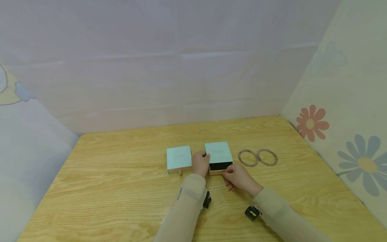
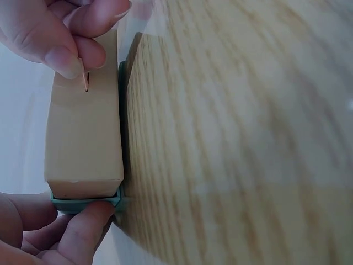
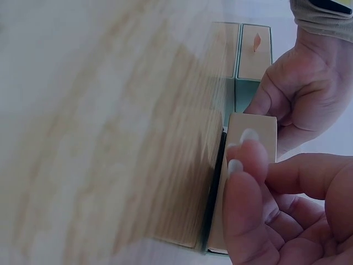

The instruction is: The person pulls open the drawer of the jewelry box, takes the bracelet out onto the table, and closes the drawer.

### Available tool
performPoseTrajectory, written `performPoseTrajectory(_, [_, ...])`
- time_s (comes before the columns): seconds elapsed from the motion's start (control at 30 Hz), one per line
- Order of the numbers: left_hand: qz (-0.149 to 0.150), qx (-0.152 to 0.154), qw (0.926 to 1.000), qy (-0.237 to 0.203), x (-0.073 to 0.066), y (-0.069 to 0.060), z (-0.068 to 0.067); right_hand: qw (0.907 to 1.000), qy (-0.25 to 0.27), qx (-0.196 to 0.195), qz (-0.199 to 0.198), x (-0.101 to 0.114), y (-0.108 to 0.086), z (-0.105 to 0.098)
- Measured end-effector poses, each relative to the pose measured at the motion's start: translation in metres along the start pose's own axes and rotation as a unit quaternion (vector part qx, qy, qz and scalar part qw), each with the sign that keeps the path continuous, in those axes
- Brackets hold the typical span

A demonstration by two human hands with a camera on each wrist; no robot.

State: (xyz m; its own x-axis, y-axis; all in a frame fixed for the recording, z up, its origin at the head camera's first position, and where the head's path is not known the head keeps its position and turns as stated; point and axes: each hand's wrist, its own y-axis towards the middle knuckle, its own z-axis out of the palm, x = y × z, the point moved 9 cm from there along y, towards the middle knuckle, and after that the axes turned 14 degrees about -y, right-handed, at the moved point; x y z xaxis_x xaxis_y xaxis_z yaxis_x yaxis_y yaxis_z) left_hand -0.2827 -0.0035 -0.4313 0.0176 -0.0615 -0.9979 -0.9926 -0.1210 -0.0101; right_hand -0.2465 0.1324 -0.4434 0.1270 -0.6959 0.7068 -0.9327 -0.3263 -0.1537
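A pale mint drawer box (image 1: 218, 152) lies on the table, its drawer (image 2: 85, 132) pulled partly out and showing a black inside (image 1: 220, 166). My left hand (image 1: 200, 163) grips the mint sleeve (image 2: 71, 206) of this box at its left side. At the drawer's beige front, the thumb and fingers of my right hand (image 1: 240, 178) pinch a small pinkish pull tab (image 2: 85, 80). Left of my left hand sits a second mint box (image 1: 178, 157), shut, with a similar tab (image 3: 257, 42) on its front.
Two thin brownish-pink rings, like bangles, lie side by side to the right of the boxes: one nearer ring (image 1: 248, 165) and one farther ring (image 1: 268, 164). The wooden table (image 1: 115, 178) meets cloth-like walls at the back and sides.
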Motion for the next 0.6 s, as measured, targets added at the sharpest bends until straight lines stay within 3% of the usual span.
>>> performPoseTrajectory(0.6, [-0.001, -0.003, 1.0, 0.002, -0.0001, 0.0009, 0.0005, 0.9999, -0.004, -0.002, -0.013, 0.0037, 0.0008, -0.0014])
